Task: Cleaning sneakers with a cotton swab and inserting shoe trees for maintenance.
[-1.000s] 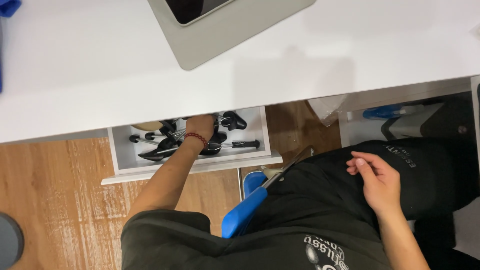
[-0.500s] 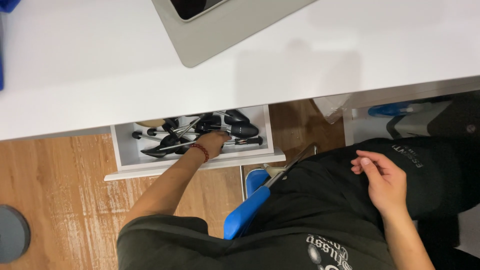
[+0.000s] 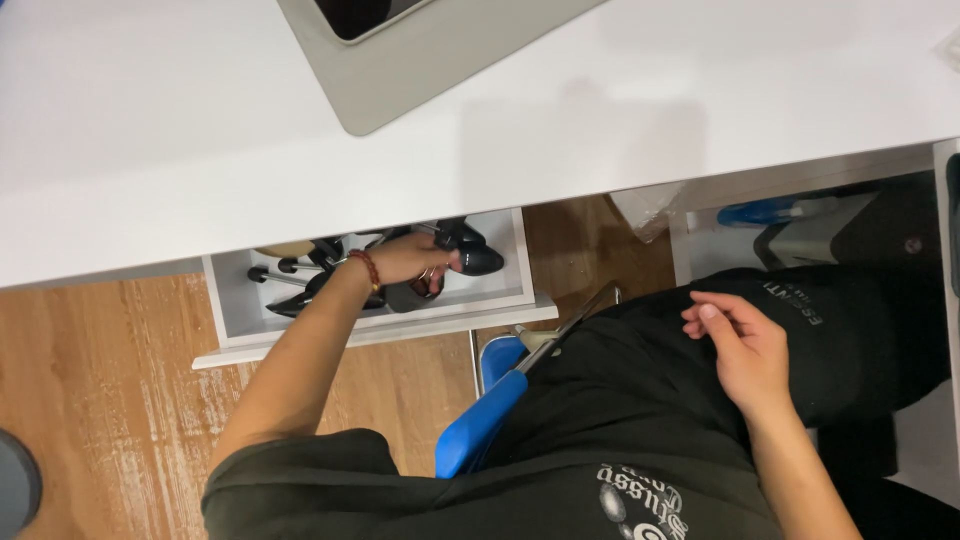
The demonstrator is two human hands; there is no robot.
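**Digging around in the utensil drawer**

Left hand (image 3: pixel 410 262) is reaching into the open white drawer (image 3: pixel 370 330) under the desk (image 3: pixel 200 140), fingers curling around a black utensil (image 3: pixel 462 252) lying among others. Right hand (image 3: pixel 745 345) is resting loosely open on the lap.

There is one view only, from a camera worn on the person's head, looking almost straight down past the chest and lap. The flat white desk top (image 3: pixel 150 150) fills the upper half and lies nearest the lens. Below its front edge the open white drawer (image 3: pixel 225 315) shows, farther down, and under that the light wooden plank floor (image 3: pixel 90 400), farthest off. No second view shares the scene.
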